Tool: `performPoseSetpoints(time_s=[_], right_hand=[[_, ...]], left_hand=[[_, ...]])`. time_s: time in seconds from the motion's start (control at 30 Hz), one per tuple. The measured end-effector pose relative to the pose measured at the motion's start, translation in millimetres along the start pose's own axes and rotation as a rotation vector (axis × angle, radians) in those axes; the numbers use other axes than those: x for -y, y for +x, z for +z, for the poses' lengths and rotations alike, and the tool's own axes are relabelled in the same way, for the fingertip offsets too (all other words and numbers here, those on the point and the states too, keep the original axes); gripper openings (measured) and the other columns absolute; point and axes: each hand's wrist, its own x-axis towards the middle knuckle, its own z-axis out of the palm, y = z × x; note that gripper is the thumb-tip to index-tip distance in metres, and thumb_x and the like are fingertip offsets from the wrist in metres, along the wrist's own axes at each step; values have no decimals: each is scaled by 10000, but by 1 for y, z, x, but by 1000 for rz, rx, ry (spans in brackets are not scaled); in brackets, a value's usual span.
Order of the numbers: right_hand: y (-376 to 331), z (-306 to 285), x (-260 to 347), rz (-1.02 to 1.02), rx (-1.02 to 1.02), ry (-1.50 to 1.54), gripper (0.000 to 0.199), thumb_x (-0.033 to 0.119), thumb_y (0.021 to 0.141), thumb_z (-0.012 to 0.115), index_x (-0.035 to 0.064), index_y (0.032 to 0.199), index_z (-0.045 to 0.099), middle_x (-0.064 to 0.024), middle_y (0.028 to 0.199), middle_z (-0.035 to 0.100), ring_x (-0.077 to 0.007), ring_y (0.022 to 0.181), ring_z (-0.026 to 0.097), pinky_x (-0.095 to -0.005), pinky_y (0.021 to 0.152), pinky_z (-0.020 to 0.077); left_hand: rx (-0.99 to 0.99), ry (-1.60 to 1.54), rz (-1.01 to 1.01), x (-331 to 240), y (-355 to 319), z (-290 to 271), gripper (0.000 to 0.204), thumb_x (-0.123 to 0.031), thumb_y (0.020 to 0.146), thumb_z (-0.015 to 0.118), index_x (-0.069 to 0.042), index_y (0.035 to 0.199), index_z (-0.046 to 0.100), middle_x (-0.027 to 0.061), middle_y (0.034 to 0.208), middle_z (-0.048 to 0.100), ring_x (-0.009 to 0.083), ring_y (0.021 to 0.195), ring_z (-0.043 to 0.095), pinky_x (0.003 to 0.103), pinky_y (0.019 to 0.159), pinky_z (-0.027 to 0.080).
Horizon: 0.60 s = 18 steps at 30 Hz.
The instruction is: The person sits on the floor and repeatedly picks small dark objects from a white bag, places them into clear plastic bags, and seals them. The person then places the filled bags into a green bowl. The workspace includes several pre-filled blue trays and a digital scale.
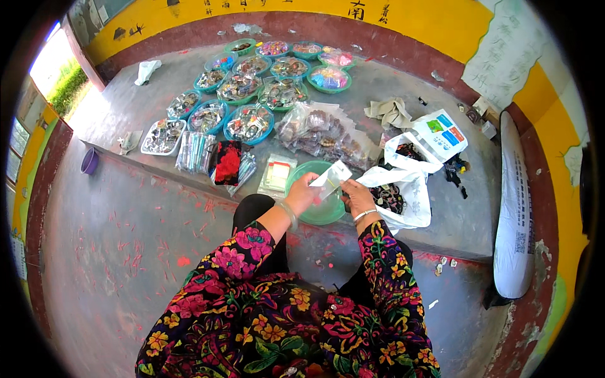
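Note:
Both hands are up over an aqua-green plastic basin [319,215] on the raised step. A small clear plastic packet with a white top [333,178] is stretched between them. My left hand [300,193] is closed on the packet's left side. At its right edge, my right hand [359,198] is closed with the fingers pinched together on it. Whatever lies inside the packet is too small to make out. Left of the basin lies a stack of flat clear packets with pale cards [276,175]. A white sack [416,200] holding dark beaded pieces opens beside my right hand.
Several round basins [249,124] of small packaged goods stand behind. A pile of clear bags with brown bead strings [328,133] lies nearer. Left are a white tray [146,150], a red-and-black cloth [227,165] and a purple bucket [89,162]. A long white sack [512,214] leans right.

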Motion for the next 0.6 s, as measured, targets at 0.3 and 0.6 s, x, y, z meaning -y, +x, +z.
performPoseSetpoints(time_s=[0.3,0.6], right_hand=[[22,-14,-27,-81,40,364,151,158,827,581,39,908,536,-58,866,598,-180,765,579,-309,659,461],[-29,-19,14,-61,56,454,76,128,842,559,69,873,522,-40,757,578,-162,653,578,-262,544,483]], left_hand=[[-321,75,204,-20,-2,-44,288,-180,824,590,22,1022,538,100,888,616,143,827,579,259,734,449],[-493,343,179,-70,-143,-157,196,-177,825,593,0,907,615,17,769,595,69,722,529,225,657,434]])
